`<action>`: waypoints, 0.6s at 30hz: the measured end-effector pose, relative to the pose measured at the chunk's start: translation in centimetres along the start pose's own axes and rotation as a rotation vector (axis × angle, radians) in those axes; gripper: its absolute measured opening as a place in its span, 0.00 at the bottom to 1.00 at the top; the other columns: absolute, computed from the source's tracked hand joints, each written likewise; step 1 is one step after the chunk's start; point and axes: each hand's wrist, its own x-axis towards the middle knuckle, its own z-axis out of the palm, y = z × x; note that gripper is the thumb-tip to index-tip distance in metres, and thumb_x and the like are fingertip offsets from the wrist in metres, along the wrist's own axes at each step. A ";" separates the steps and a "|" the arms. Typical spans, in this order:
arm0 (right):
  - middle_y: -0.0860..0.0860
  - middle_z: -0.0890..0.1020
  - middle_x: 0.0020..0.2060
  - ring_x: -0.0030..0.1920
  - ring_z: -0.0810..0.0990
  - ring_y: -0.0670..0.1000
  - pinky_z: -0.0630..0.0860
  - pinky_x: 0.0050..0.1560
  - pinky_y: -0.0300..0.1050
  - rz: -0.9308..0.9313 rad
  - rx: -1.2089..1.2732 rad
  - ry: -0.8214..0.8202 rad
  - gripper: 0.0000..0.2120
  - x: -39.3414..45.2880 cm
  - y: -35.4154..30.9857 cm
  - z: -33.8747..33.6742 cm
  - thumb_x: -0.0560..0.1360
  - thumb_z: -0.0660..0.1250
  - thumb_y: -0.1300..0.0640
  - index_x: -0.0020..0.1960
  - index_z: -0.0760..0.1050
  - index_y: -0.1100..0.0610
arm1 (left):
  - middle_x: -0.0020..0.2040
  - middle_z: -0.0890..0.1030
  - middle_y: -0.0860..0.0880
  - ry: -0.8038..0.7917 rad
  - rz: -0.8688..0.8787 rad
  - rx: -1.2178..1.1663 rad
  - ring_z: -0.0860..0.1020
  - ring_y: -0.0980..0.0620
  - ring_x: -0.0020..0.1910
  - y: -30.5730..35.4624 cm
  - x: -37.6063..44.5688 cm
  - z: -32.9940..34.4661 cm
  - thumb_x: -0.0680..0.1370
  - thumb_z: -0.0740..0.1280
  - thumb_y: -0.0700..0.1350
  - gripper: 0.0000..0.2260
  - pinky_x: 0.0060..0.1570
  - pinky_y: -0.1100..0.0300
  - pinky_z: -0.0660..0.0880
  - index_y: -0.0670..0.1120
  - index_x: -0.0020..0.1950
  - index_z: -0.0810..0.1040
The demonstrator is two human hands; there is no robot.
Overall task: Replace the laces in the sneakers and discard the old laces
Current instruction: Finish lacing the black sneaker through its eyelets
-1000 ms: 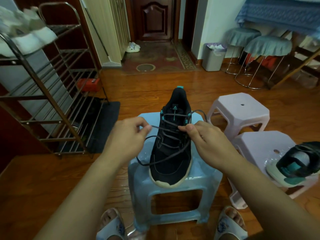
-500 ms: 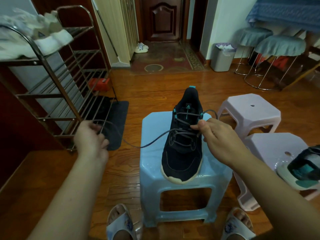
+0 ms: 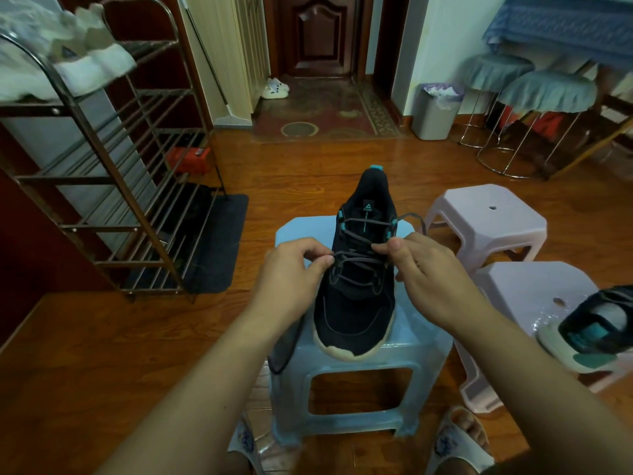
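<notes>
We have the black sneaker standing toe toward us on the blue stool, with the gray lace still crossing most of its eyelets. Our left hand sits at the shoe's left side, its grip pinching the lace at a middle eyelet. Our right hand mirrors it on the right side, thumb and finger nipping the same lace across the tongue. A loose run of lace hangs off the stool's left edge under our left forearm, and another loop curls out past the top right eyelet.

We judge we are partway through working the lace along the eyelets; whether this is the old one coming out or the new one going in, we cannot tell.

What could go wrong: the shoe only rests on the smooth stool top, so a hard sideways tug from either hand could drag or tip it off the edge. Pulling one side faster than the other could bind the lace at a crossing. The hanging tail could snag on the stool's corner or get caught under our arm, jerking the shoe. The second sneaker sits at the edge of the near pink stool, close to our right elbow, and a wide pull could knock it down. The bin for discards stands well apart by the wall.
</notes>
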 end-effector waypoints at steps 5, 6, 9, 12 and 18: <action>0.44 0.75 0.41 0.47 0.76 0.48 0.74 0.51 0.54 -0.007 -0.078 -0.018 0.31 0.2 -0.7 -0.1 0.80 0.42 0.33 0.65 0.78 0.40 | 0.44 0.83 0.59 0.046 -0.067 0.092 0.80 0.57 0.48 -0.9 0.3 -2.4 0.80 0.72 0.47 0.04 0.52 0.53 0.78 0.55 0.45 0.84; 0.44 0.75 0.41 0.47 0.76 0.48 0.74 0.50 0.54 -0.004 -0.076 -0.012 0.31 0.3 -0.8 -0.1 0.79 0.42 0.33 0.64 0.79 0.41 | 0.44 0.82 0.59 0.040 -0.072 0.105 0.80 0.57 0.47 -1.0 0.0 -2.5 0.80 0.72 0.47 0.05 0.52 0.53 0.78 0.55 0.45 0.84; 0.44 0.74 0.40 0.45 0.76 0.48 0.72 0.45 0.49 -0.027 -0.083 0.052 0.27 0.2 -0.7 -0.1 0.80 0.49 0.35 0.60 0.83 0.45 | 0.44 0.82 0.59 -0.020 -0.061 0.124 0.79 0.59 0.47 -0.7 -1.0 -1.6 0.80 0.71 0.48 0.05 0.49 0.57 0.75 0.54 0.44 0.83; 0.45 0.72 0.44 0.41 0.74 0.44 0.73 0.42 0.43 -0.172 -0.136 0.138 0.17 -0.3 -0.5 0.4 0.79 0.63 0.45 0.61 0.83 0.50 | 0.43 0.81 0.58 -0.061 -0.068 0.068 0.77 0.63 0.45 -0.4 -1.7 -0.9 0.81 0.69 0.49 0.06 0.43 0.64 0.71 0.52 0.44 0.81; 0.47 0.74 0.50 0.43 0.74 0.44 0.74 0.43 0.41 -0.257 -0.185 0.105 0.10 -1.1 -1.1 1.7 0.77 0.71 0.54 0.58 0.82 0.52 | 0.43 0.81 0.56 -0.052 -0.085 0.072 0.78 0.59 0.44 0.0 -1.7 -0.5 0.82 0.67 0.50 0.08 0.44 0.60 0.73 0.52 0.44 0.78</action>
